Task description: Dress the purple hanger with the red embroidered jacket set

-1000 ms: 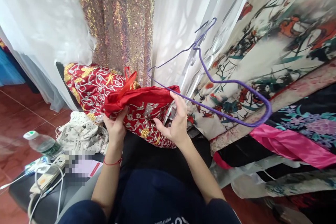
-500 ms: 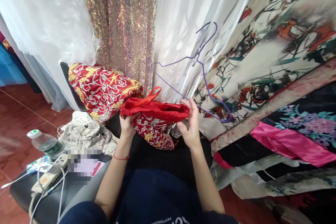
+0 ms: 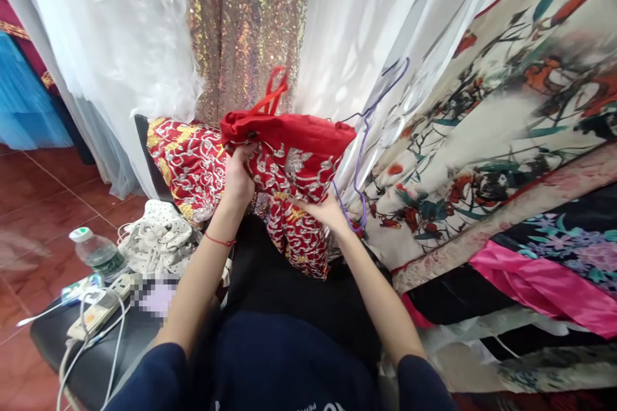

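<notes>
A red garment (image 3: 308, 141) with silver and gold embroidery is held up in front of me, with a plain red band along its top and thin red ribbon loops (image 3: 274, 93) rising from it. My left hand (image 3: 240, 173) grips its left side just below the band. On the right, my right hand (image 3: 328, 210) has the cloth between thumb and fingers, the thumb stretched across the front and the fingers mostly hidden behind. The garment's lower part (image 3: 303, 244) droops over the black seat. Behind its right edge stands a purple wire hanger (image 3: 362, 160), partly covered.
More red embroidered cloth (image 3: 187, 167) lies against the chair back. At left are a white dotted cloth item (image 3: 157, 237), a water bottle (image 3: 96, 253) and a power strip (image 3: 99, 308) with cables. White, sequinned (image 3: 250, 26) and floral (image 3: 482, 115) fabrics hang ahead and right.
Both hands have shifted on the garment, and its top band is raised higher. My right hand has moved from beside the band's right end down to the cloth below it.
</notes>
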### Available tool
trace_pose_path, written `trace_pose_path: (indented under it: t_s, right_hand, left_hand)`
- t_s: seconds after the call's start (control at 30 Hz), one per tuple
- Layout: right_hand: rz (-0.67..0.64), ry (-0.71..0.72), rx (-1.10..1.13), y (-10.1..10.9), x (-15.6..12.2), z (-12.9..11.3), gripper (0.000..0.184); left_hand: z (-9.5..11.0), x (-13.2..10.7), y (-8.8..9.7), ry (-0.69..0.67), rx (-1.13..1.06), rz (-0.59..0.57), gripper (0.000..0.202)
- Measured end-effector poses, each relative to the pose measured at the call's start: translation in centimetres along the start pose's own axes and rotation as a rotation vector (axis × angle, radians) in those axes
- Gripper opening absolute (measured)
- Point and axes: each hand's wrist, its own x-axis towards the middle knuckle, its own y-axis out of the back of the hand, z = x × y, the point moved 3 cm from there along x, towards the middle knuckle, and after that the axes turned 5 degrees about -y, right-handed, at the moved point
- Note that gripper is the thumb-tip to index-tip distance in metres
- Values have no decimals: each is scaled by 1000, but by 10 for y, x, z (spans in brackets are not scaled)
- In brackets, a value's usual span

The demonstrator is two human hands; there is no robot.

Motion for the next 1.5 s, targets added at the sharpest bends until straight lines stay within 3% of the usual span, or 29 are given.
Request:
trace_pose_path:
  t_s: [0.17,0.27,0.37,0.5,0.63,0.73,0.87,1.0,1.1,1.2,1.3,1.5]
  right_hand:
    - [369,48,-355,22,62,-28,7]
    - [558,33,-465,29,96,-51,11]
    - [643,28,-519,27,130,-71,12]
    - [642,142,-591,2,173,-101,19]
    - [562,302,-615,-53,199,-137,32]
    - [427,459,-625,-109,196,-163,44]
    - [283,630,-682,-182,161,-181,48]
    - [178,678,-772,-231,122,-161,47]
    - [53,717,-829,-252,106,-128,52]
    - [-44,710,-858,-261,101,-102,54]
    - [-76,683,-842,-262,101,-92,56]
    - [-124,728,-778,-254,97,-87,58]
  left_hand:
    - [19,21,21,-30,-94,-177,31]
    - [17,43,20,-70,-38,-242,35]
    - [16,59,25,-121,28,-257,41]
    - [30,52,52,-178,110,-262,49]
    - [48,32,98,-317,266,-136,42]
    - [52,27,144,-372,381,16,36]
    - [49,33,219,-322,479,209,39]
    - [47,36,290,-94,660,260,27]
    - [47,29,326,85,788,163,18]
    - [38,20,344,272,878,10,11]
    - [21,15,349,429,915,-128,9]
    - [10,13,347,474,964,-301,12]
